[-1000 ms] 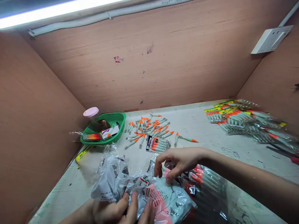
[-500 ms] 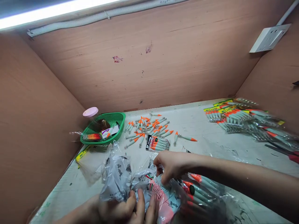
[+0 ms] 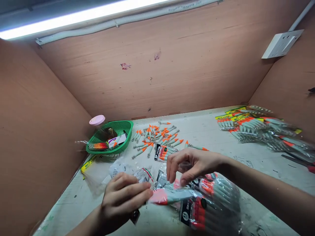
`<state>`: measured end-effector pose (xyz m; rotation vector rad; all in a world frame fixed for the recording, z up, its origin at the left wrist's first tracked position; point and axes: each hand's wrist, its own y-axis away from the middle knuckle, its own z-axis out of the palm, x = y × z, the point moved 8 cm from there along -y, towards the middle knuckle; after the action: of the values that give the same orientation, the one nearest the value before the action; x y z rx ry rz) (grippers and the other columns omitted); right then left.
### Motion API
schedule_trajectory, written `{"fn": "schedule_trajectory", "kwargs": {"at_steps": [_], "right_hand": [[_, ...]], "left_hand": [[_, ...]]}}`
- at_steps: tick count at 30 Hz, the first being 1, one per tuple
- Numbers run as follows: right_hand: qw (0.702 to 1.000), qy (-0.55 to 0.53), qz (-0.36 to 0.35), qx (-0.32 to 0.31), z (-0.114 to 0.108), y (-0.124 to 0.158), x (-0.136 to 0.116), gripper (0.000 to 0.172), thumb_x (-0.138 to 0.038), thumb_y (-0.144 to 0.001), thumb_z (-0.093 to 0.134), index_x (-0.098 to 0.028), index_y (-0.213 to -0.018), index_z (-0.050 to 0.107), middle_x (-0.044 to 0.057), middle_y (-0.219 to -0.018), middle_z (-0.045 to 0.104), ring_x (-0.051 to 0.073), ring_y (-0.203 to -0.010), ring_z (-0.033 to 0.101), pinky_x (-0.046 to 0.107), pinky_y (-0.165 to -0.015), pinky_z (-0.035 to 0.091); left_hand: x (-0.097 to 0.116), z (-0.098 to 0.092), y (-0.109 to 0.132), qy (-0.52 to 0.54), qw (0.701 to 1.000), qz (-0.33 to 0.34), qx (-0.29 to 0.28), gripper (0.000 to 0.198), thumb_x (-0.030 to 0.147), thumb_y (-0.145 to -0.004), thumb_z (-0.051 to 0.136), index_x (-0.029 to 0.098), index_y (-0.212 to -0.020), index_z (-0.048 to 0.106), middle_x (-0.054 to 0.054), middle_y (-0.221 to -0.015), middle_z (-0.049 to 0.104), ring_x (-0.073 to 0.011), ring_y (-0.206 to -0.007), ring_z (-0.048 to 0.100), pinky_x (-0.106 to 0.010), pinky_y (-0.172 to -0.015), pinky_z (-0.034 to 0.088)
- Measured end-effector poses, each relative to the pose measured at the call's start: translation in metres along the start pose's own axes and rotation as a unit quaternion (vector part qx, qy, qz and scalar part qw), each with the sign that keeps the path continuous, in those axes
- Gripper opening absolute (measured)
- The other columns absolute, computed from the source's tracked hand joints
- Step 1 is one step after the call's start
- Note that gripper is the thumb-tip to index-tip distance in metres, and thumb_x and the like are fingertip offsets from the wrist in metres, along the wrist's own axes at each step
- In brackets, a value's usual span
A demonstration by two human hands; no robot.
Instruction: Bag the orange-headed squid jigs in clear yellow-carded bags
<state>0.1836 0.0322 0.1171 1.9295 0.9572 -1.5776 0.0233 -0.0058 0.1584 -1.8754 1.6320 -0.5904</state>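
My left hand [image 3: 126,195] is closed, its fingers pressed together, with a pink and pale-green clear plastic packet [image 3: 168,195] at its fingertips. A black corner of something shows under that hand. Above the packet's right part hovers my right hand [image 3: 192,165], fingers bent and thumb apart, nothing visible between them. Below and to its right lie bags of squid jigs [image 3: 219,191], orange and pale green with black labels. Crumpled clear bags [image 3: 120,167] lie behind my left hand. One smaller jig pack [image 3: 163,152] rests just beyond my right hand.
Loose squid jigs [image 3: 176,143] lie heaped mid-table. A green basket [image 3: 129,132] with a pink-lidded jar [image 3: 97,120] stands left. Yellow-headed jig packs [image 3: 248,123] are piled at the right, near red-handled scissors [image 3: 311,168]. Flat yellow-headed bags [image 3: 88,164] lie front left.
My left hand has turned over and come up from the front edge. My right hand has let go of the crumpled bags and shifted right. The printed bags have moved back and left.
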Motion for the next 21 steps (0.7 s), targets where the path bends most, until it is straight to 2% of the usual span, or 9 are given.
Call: {"fn": "schedule_trajectory", "kwargs": {"at_steps": [2, 5, 8, 10, 12, 15, 18, 21], "right_hand": [[0.998, -0.053, -0.008, -0.035, 0.006, 0.003, -0.006, 0.029, -0.023, -0.072, 0.075, -0.013, -0.099, 0.069, 0.004, -0.094, 0.063, 0.006, -0.067, 0.046, 0.019, -0.055, 0.033], [0.985, -0.169, 0.005, -0.040, 0.016, 0.002, -0.003, 0.038, -0.025, -0.066, 0.080, -0.012, -0.099, 0.065, 0.002, -0.088, 0.062, 0.005, -0.065, 0.046, 0.019, -0.058, 0.035], [0.965, -0.263, 0.007, 0.015, 0.020, -0.002, 0.006, 0.038, -0.025, -0.056, 0.086, -0.012, -0.083, 0.063, -0.003, -0.074, 0.058, 0.006, -0.064, 0.048, 0.018, -0.057, 0.037], [0.948, -0.310, 0.006, 0.067, 0.020, -0.005, 0.012, 0.037, -0.023, -0.054, 0.087, -0.013, -0.078, 0.061, -0.005, -0.068, 0.055, 0.004, -0.058, 0.046, 0.017, -0.052, 0.035], [0.932, -0.340, 0.003, 0.122, 0.021, -0.008, 0.015, 0.036, -0.022, -0.054, 0.086, -0.014, -0.079, 0.061, -0.006, -0.068, 0.056, 0.004, -0.058, 0.047, 0.017, -0.052, 0.036], [0.920, -0.339, -0.004, 0.196, 0.022, -0.015, 0.014, 0.032, -0.023, -0.056, 0.085, -0.014, -0.078, 0.064, -0.005, -0.069, 0.056, 0.005, -0.061, 0.049, 0.018, -0.056, 0.038], [0.911, -0.314, -0.002, 0.266, 0.023, -0.023, 0.016, 0.031, -0.030, -0.057, 0.085, -0.014, -0.071, 0.062, -0.004, -0.068, 0.057, 0.007, -0.063, 0.050, 0.021, -0.061, 0.040], [0.903, -0.295, 0.019, 0.312, 0.026, -0.028, 0.021, 0.037, -0.037, -0.053, 0.086, -0.014, -0.066, 0.060, -0.004, -0.064, 0.057, 0.007, -0.061, 0.048, 0.021, -0.058, 0.038]], "left_hand": [[-0.015, 0.006, -0.002, 0.090, 0.994, -0.066, 0.002, 0.017, 0.019, -0.092, 0.047, 0.019, -0.093, 0.065, -0.004, -0.080, 0.072, -0.0133, -0.066, 0.058, -0.026, -0.059, 0.047], [-0.034, 0.023, -0.001, 0.206, 0.960, -0.186, -0.016, 0.015, 0.020, -0.089, 0.050, 0.018, -0.080, 0.062, -0.003, -0.066, 0.064, -0.0130, -0.060, 0.055, -0.023, -0.054, 0.044], [-0.050, 0.040, 0.004, 0.266, 0.909, -0.317, -0.045, 0.017, 0.025, -0.087, 0.051, 0.017, -0.074, 0.059, 0.000, -0.061, 0.056, -0.0113, -0.055, 0.050, -0.021, -0.051, 0.040], [-0.058, 0.049, 0.007, 0.294, 0.878, -0.373, -0.061, 0.018, 0.028, -0.086, 0.051, 0.016, -0.075, 0.059, 0.001, -0.063, 0.054, -0.0104, -0.055, 0.046, -0.020, -0.051, 0.039], [-0.062, 0.059, 0.007, 0.330, 0.855, -0.393, -0.077, 0.020, 0.031, -0.085, 0.050, 0.016, -0.075, 0.058, 0.000, -0.066, 0.056, -0.0114, -0.059, 0.047, -0.021, -0.054, 0.041], [-0.067, 0.074, 0.011, 0.355, 0.835, -0.411, -0.089, 0.020, 0.034, -0.079, 0.055, 0.016, -0.072, 0.057, -0.001, -0.070, 0.056, -0.0140, -0.065, 0.049, -0.024, -0.061, 0.045], [-0.073, 0.087, 0.021, 0.325, 0.828, -0.448, -0.087, 0.023, 0.038, -0.071, 0.061, 0.017, -0.065, 0.053, 0.000, -0.067, 0.053, -0.0145, -0.064, 0.048, -0.024, -0.058, 0.044], [-0.076, 0.096, 0.029, 0.286, 0.821, -0.485, -0.095, 0.025, 0.043, -0.071, 0.058, 0.018, -0.067, 0.055, 0.000, -0.065, 0.054, -0.0161, -0.066, 0.049, -0.025, -0.059, 0.045]]}}
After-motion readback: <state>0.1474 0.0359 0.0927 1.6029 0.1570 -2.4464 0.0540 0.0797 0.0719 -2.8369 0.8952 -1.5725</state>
